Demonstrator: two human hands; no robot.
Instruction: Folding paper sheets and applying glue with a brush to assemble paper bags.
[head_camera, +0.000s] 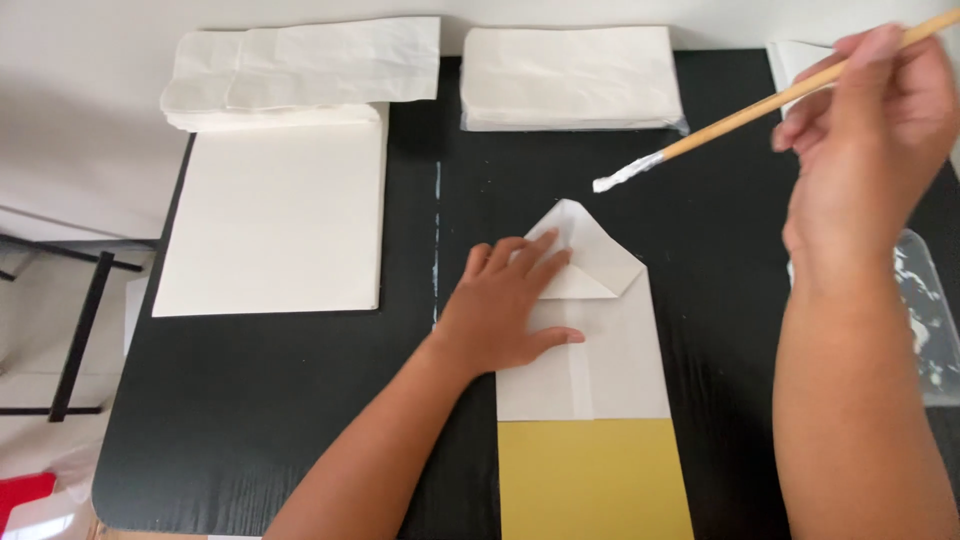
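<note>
Pinching a brush (790, 95), the right hand (865, 150) hovered beyond the bag (590, 330). Left hand (510, 310) lay spread flat on the bag, whose corner folds were done; the folded end stood unglued.

i see the folded paper bag (600, 330) lying on the table (300, 400) near its middle, its near end resting on a card sheet (595, 480) at the front edge. my left hand (505, 310) lies flat on the bag's left side. my right hand (865, 140) hovers to the right and behind, holding a brush (780, 100) whose tip points left above the bag. far left lies a paper pad (270, 220), a pile of bags (300, 75) behind it, another stack (570, 80) to its right.
</note>
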